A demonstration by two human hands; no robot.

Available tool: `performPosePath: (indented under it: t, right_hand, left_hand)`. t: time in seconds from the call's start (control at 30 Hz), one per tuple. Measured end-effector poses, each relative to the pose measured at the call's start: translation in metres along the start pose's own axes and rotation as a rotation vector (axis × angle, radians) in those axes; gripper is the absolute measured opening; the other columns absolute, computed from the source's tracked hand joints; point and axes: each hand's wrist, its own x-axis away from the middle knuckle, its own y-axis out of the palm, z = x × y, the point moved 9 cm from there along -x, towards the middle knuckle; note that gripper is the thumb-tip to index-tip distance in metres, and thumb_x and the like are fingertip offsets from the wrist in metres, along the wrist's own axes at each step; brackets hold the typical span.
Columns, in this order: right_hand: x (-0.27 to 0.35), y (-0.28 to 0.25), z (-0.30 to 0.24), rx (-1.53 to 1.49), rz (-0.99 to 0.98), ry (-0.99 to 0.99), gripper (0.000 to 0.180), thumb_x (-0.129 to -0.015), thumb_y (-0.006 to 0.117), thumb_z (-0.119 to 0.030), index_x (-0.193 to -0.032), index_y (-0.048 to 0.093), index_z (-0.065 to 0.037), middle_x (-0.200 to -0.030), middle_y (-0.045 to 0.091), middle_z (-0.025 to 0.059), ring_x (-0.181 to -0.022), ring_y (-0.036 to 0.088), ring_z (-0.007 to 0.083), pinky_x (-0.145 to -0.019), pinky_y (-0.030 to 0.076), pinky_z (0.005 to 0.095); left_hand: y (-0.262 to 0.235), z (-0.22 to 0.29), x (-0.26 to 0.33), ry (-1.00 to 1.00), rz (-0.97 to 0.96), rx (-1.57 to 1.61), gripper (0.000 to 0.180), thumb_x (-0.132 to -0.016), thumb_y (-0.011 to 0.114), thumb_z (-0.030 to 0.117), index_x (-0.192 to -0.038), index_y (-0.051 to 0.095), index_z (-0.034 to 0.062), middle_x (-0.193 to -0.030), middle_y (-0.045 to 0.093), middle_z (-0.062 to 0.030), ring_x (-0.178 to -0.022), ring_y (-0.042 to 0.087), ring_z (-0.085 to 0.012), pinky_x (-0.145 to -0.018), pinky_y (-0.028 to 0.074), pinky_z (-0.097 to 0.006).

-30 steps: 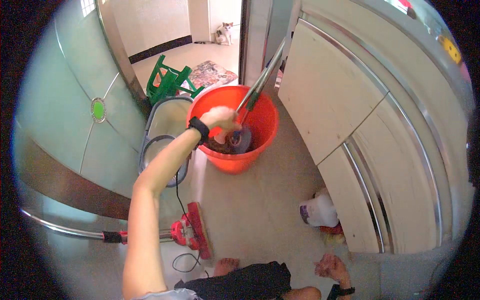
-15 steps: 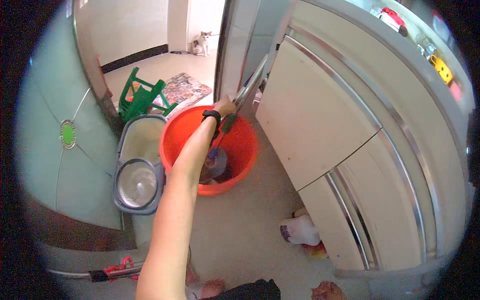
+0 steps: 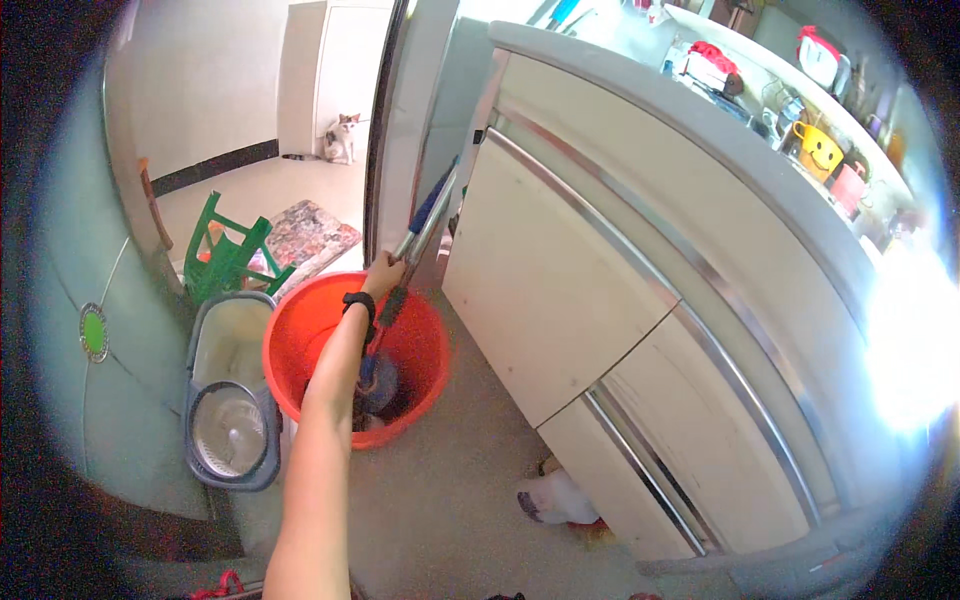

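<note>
My left hand (image 3: pixel 384 272), with a black band on the wrist, is closed around the metal handle of a mop (image 3: pixel 424 217). The handle leans up toward the door frame and has a blue grip near its top. The mop's dark head (image 3: pixel 378 386) rests inside a round orange bucket (image 3: pixel 290 345) on the floor. My left forearm stretches from the lower edge across the bucket's rim. My right hand is out of the picture.
A grey spin-mop bucket (image 3: pixel 232 415) stands left of the orange one, with a green chair (image 3: pixel 226 256) and a patterned rug (image 3: pixel 308 234) behind. A cat (image 3: pixel 343 138) sits in the far room. Cream cabinets (image 3: pixel 560 280) line the right; a white bag (image 3: pixel 556 497) lies at their foot.
My left hand has slid from down in the bucket up onto the mop handle. The view has lifted and shifted, and my right hand has dropped out of sight.
</note>
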Motion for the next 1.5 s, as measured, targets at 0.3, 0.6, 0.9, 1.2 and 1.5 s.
performPosePath:
  t: [0.3,0.6,0.9,1.2,1.5]
  right_hand:
    - [0.002,0.013,-0.005,0.149,-0.187,-0.017,0.016,-0.078,0.06,-0.017,-0.076,0.049,-0.006,-0.071,0.053,0.0047,-0.063,0.05,0.0149,-0.056,0.041,0.0273]
    - [-0.011,0.017,-0.019,0.247,-0.112,-0.157,0.027,-0.078,0.064,-0.028,-0.072,0.05,-0.006,-0.068,0.052,0.0047,-0.058,0.048,0.0145,-0.054,0.041,0.0283]
    - [-0.046,0.013,-0.011,0.379,-0.269,-0.217,0.046,-0.079,0.055,-0.05,-0.07,0.047,-0.005,-0.066,0.051,0.0037,-0.057,0.045,0.0133,-0.061,0.041,0.0303]
    - [-0.037,-0.017,0.007,0.469,-0.164,-0.363,0.021,-0.087,0.047,-0.022,-0.076,0.048,-0.004,-0.067,0.054,0.0061,-0.06,0.054,0.0175,-0.065,0.049,0.0332]
    - [-0.024,-0.029,0.039,0.414,-0.218,-0.469,0.022,-0.087,0.043,-0.018,-0.068,0.04,-0.007,-0.055,0.045,0.0053,-0.048,0.046,0.0181,-0.058,0.047,0.0373]
  left_hand:
    - [-0.047,0.066,0.038,0.101,0.154,0.054,0.033,-0.077,0.06,0.03,-0.073,0.045,0.0012,-0.061,0.044,-0.006,-0.059,0.044,-0.0155,-0.054,0.037,-0.032]
    - [-0.121,0.088,0.068,0.138,0.296,0.122,0.028,-0.08,0.056,0.031,-0.076,0.048,0.0046,-0.06,0.046,0.0005,-0.057,0.044,-0.0089,-0.051,0.037,-0.029]
    - [-0.199,0.17,0.123,0.221,0.338,0.113,0.025,-0.085,0.053,0.026,-0.085,0.048,0.0017,-0.066,0.045,-0.0002,-0.058,0.04,-0.0103,-0.053,0.037,-0.029]
    - [-0.218,0.335,0.207,0.364,0.28,0.325,0.024,-0.087,0.05,0.032,-0.079,0.045,0.0098,-0.066,0.042,0.0023,-0.061,0.039,-0.0077,-0.056,0.034,-0.023]
    - [-0.246,0.478,0.269,0.606,0.112,0.416,0.021,-0.085,0.055,0.03,-0.083,0.05,0.0096,-0.071,0.049,-0.0003,-0.068,0.049,-0.01,-0.066,0.041,-0.024]
